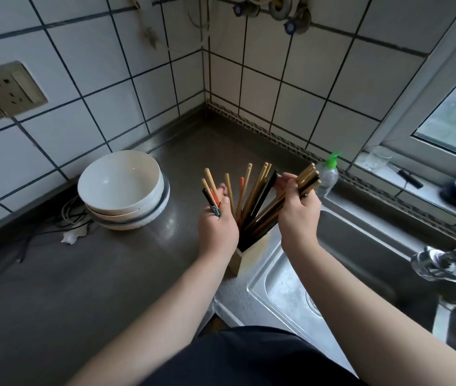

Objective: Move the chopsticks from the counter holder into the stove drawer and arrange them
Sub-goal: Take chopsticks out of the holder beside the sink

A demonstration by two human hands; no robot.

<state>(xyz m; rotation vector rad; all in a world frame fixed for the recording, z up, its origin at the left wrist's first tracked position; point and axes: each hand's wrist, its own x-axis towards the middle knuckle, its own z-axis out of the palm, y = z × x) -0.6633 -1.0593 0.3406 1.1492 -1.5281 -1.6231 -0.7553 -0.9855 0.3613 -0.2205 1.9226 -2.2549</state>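
Note:
A pale square holder (246, 259) stands on the steel counter beside the sink, partly hidden behind my hands. Several wooden, black and red chopsticks (252, 196) fan out of it. My left hand (217, 227) is closed around a small bunch of chopsticks at the fan's left side. Over on the right side, my right hand (298, 215) grips a bunch of tan and dark chopsticks whose tips point up and to the right. The stove drawer is not in view.
Stacked white bowls (122, 188) sit left of the holder, with cables (70, 215) behind them. A green-capped bottle (328, 174) stands at the back right. The sink basin (341, 274) and tap (444, 260) lie to the right, tiled walls behind.

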